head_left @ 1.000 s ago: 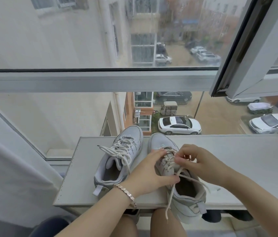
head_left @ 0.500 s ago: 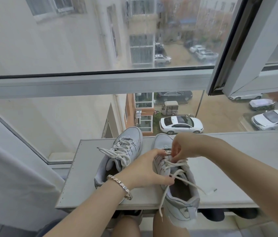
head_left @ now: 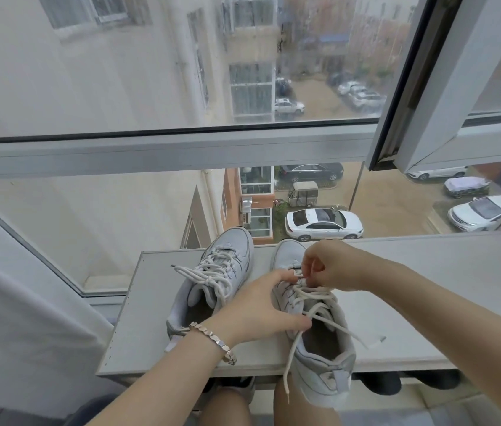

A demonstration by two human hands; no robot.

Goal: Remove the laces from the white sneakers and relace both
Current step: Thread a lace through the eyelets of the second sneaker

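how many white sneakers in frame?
2. The left sneaker sits laced and untouched on the shelf. The right sneaker is beside it, heel overhanging the near edge; the left hand grips it while the right hand pinches its lace. No others show.

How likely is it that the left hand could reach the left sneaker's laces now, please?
Probably yes: the left hand grips the right sneaker just beside the left sneaker's laces, nothing between them.
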